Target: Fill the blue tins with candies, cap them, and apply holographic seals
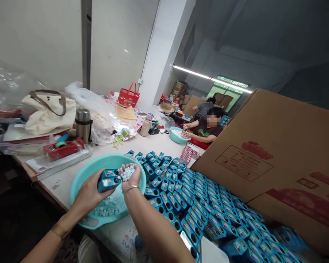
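Observation:
My left hand [90,191] grips two small blue printed containers [109,179] side by side, tilted over a turquoise basin [79,175]. Cupped palm-up beside their open ends, my right hand [135,179] carries a heap of small pale blue-white balls [127,172]; the nearest balls lie at the containers' holes. More loose balls [106,211] rest on the basin's bottom, partly hidden by my arms. To the right of the basin, many like blue containers [178,186] stand in rows, dark round holes facing up.
A large cardboard box [276,157] borders the rows on the right. Along the left stand a red tape dispenser [63,149], a steel flask [83,126] and a cream bag [49,113]. Across the table, another person [205,128] works over a second turquoise basin [177,138].

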`<move>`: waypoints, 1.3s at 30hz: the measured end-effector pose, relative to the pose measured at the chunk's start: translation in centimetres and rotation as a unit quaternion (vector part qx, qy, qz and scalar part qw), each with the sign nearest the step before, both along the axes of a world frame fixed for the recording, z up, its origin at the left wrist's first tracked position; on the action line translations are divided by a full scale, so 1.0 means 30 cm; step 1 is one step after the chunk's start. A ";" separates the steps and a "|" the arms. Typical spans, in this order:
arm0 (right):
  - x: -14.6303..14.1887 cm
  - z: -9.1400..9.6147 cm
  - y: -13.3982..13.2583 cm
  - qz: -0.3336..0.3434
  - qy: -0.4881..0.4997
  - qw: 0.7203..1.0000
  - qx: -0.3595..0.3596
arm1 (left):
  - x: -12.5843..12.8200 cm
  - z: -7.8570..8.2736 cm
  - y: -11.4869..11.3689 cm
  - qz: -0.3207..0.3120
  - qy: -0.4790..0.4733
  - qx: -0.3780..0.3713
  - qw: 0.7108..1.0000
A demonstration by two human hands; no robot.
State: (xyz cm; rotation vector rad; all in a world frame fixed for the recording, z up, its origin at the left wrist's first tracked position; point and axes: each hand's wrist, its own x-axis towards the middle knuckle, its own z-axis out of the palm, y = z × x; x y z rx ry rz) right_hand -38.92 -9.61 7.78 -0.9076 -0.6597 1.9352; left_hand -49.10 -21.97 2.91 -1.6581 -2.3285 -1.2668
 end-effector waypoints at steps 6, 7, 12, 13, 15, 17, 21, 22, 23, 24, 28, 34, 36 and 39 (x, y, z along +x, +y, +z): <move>-0.025 -0.023 -0.025 -0.118 0.055 0.991 -0.006 | 0.016 0.007 0.006 -0.018 0.082 -0.031 0.996; -0.030 -0.029 -0.028 -0.120 0.050 0.991 0.028 | 0.014 0.010 0.007 -0.021 0.092 -0.034 0.995; -0.051 -0.045 -0.041 -0.075 0.029 0.988 0.135 | 0.006 0.029 0.011 -0.013 0.101 -0.028 0.994; -0.053 -0.044 -0.044 -0.066 0.020 0.986 0.151 | 0.005 0.032 0.012 -0.011 0.097 -0.030 0.995; -0.057 -0.039 -0.048 -0.052 0.003 0.983 0.176 | 0.005 0.039 0.013 -0.012 0.092 -0.038 0.995; -0.061 -0.033 -0.047 -0.047 -0.006 0.981 0.187 | 0.005 0.046 0.013 -0.007 0.093 -0.039 0.995; -0.078 -0.020 -0.032 -0.042 -0.021 0.984 0.172 | 0.001 0.057 0.017 0.002 0.099 -0.040 0.994; -0.083 -0.016 -0.028 -0.041 -0.024 0.986 0.162 | -0.001 0.059 0.018 0.002 0.098 -0.045 0.994; -0.088 -0.013 -0.025 -0.039 -0.025 0.987 0.155 | -0.005 0.061 0.021 0.000 0.096 -0.049 0.994; -0.092 -0.009 -0.022 -0.038 -0.023 0.987 0.152 | -0.008 0.062 0.023 -0.001 0.094 -0.052 0.994; -0.101 0.006 -0.015 0.015 -0.028 0.988 0.152 | -0.017 0.062 0.031 -0.001 0.079 -0.058 0.995; -0.083 0.034 -0.010 0.101 0.001 0.977 0.189 | -0.022 0.058 0.020 0.016 0.013 -0.059 0.998; -0.076 0.042 -0.009 0.110 0.012 0.973 0.204 | -0.028 0.058 0.017 0.012 -0.001 -0.043 0.999; -0.068 0.050 -0.008 0.100 -0.009 0.972 0.213 | -0.031 0.059 0.014 0.001 -0.021 -0.024 0.999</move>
